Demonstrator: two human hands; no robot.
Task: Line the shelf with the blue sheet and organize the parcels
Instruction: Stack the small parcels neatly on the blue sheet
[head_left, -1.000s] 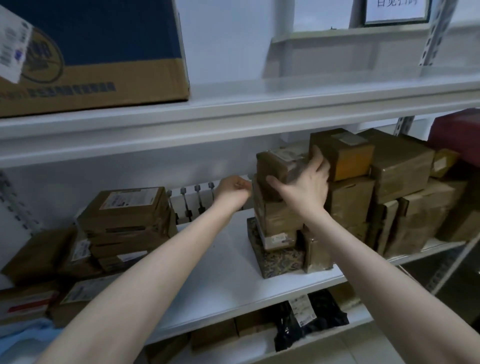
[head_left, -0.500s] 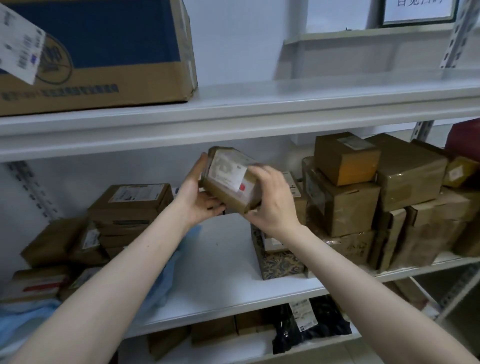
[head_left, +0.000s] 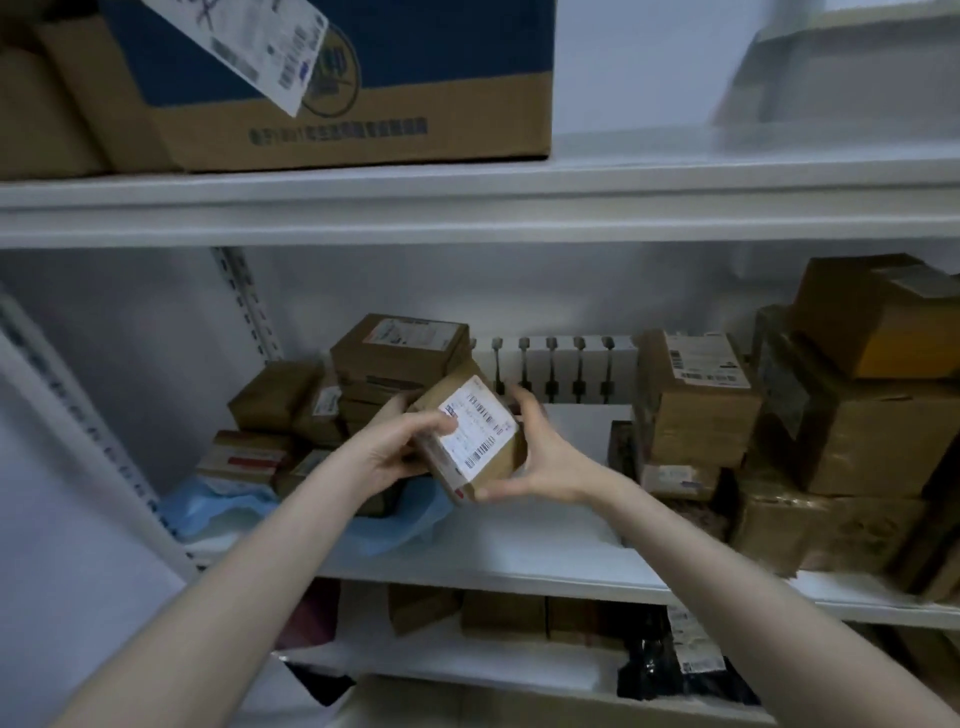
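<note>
Parcel (head_left: 475, 431) in mid-air, just above the right edge of the blue sheet (head_left: 384, 530), tilted, label turned up toward us.

- Left hand (head_left: 395, 452): fingers (head_left: 441, 426) curled round the parcel's near left edge, thumb lying on the label corner.
- Right hand (head_left: 545, 457): wrapped round the opposite side, thumb under the low corner. Both hands are clamped on the parcel, none of the fingers slack.
- We judge the two-handed hold is for steering the box square as it goes down, and the tilt for keeping the label readable.
- Sheet: rumpled, lying on the shelf (head_left: 519, 566) and not spread flat. A stack (head_left: 400, 353) of brown boxes sits on it and weighs it down.
- Right of the sheet: bare white shelf board, so lining looks only partly done.
- Well to the right of the sheet: a taller pile (head_left: 841, 441) of taped boxes, off the lining, presumably waiting its turn.
- Behind the sheet's right end, against the wall: a row of white boxes (head_left: 561, 364).
- Our guess: the parcel is bound for the stack on the sheet, or beside it. The sheet's loose folds may catch a corner as it lands.
</note>
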